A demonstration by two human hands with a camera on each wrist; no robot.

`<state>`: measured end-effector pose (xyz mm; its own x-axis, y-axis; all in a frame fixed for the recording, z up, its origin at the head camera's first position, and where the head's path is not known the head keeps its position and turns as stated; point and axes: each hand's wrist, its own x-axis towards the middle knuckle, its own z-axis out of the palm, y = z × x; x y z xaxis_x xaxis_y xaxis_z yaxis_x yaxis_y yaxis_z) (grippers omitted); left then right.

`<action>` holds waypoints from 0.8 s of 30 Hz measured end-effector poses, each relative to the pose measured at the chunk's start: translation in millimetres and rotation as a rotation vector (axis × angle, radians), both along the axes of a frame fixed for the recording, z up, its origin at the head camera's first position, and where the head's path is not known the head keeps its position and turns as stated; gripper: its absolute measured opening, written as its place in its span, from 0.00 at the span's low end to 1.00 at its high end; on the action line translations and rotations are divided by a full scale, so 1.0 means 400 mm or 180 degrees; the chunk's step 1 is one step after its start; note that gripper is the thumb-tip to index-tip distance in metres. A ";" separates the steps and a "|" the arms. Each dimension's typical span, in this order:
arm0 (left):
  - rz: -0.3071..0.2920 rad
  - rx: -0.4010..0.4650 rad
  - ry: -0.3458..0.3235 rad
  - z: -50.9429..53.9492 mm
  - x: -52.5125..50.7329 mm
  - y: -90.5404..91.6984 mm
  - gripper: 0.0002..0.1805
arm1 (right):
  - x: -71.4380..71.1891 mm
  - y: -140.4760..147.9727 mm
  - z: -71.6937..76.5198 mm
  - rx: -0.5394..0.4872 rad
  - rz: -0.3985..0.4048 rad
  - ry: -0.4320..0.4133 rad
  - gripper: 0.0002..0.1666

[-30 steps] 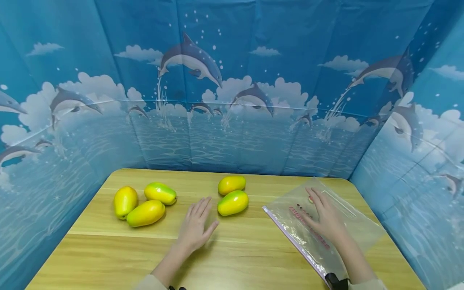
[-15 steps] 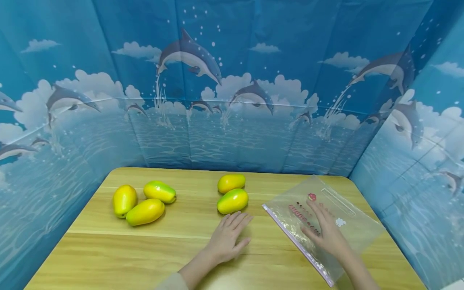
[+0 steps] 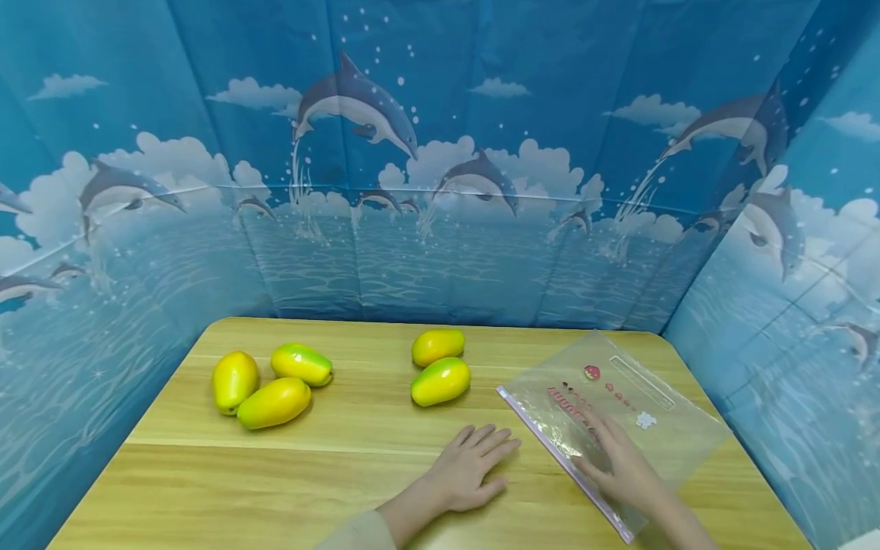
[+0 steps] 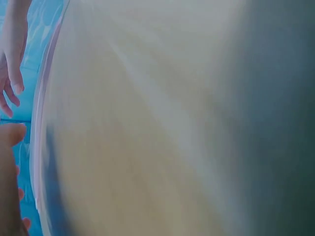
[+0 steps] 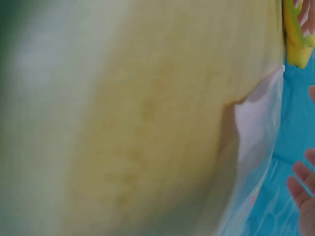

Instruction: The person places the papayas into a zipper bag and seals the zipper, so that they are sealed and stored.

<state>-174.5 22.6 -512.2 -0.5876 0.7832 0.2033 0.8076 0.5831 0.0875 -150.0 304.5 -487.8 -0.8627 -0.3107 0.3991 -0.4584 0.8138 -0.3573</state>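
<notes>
A clear zip bag (image 3: 677,416) with pink print and a lilac zip edge lies flat on the right of the table. My right hand (image 3: 622,466), fingers spread, is over its lower part near the zip edge; whether it presses the bag I cannot tell. My left hand (image 3: 466,472) is palm down with straight fingers, left of the zip edge and below two mangoes, holding nothing. Those yellow-green mangoes (image 3: 441,381) lie at the middle. In the left wrist view the right hand (image 4: 14,49) shows at the left edge; the right wrist view has fingers (image 5: 299,189) at its right edge.
Three more yellow-green mangoes (image 3: 275,402) sit close together on the left of the wooden table (image 3: 275,489). A blue curtain (image 3: 440,260) with dolphins and clouds hangs behind the table and along both sides.
My left hand has moved right, from beside the middle mangoes to near the bag's zip edge. The right hand has drawn back slightly toward the near side. Bag and mangoes keep their places.
</notes>
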 end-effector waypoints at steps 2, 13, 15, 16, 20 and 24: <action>-0.0033 -0.0077 0.0013 -0.005 0.001 0.010 0.31 | 0.004 -0.001 -0.005 0.0049 0.0048 0.0028 0.46; -0.0133 -0.0490 0.0061 -0.013 0.010 0.070 0.30 | 0.025 -0.007 -0.023 0.0264 0.0138 0.0228 0.47; -0.0140 -0.0581 0.0070 -0.014 0.013 0.080 0.30 | 0.030 -0.009 -0.025 0.0323 0.0106 0.0104 0.46; -0.0144 -0.0616 0.0073 -0.015 0.014 0.085 0.30 | 0.033 -0.010 -0.026 0.0346 0.0087 0.0023 0.45; -0.0142 -0.0749 0.0110 -0.020 0.018 0.103 0.30 | 0.037 -0.009 -0.030 0.0475 0.0088 -0.0110 0.43; -0.0137 -0.0784 0.0055 -0.026 0.018 0.117 0.30 | 0.038 -0.005 -0.037 0.0595 0.0121 -0.0006 0.42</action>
<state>-167.1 69.5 -522.7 -0.5507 0.8346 0.0127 0.8323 0.5502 -0.0670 -134.9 302.4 -502.5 -0.8497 -0.4116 0.3297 -0.4894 0.8482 -0.2024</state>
